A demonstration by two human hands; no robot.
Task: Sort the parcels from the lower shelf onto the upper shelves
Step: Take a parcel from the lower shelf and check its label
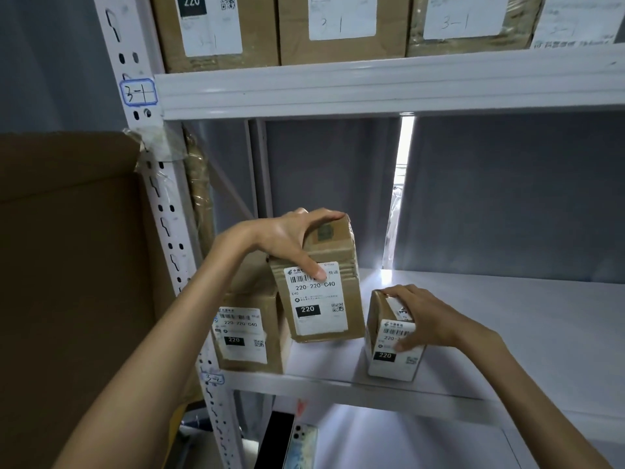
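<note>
Now the right hand (427, 318) is gripping the small parcel (392, 346) standing on the shelf (507, 333), while the left hand (291, 238) is clutching a taller parcel (321, 299), tilted, just beside another parcel (250, 333) below its wrist.

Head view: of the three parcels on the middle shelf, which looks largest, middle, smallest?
1. Parcel in the left hand, tilted.
2. Parcel by the post, partly hidden; these two may match.
3. Parcel under the right hand, clearly smallest.
</note>
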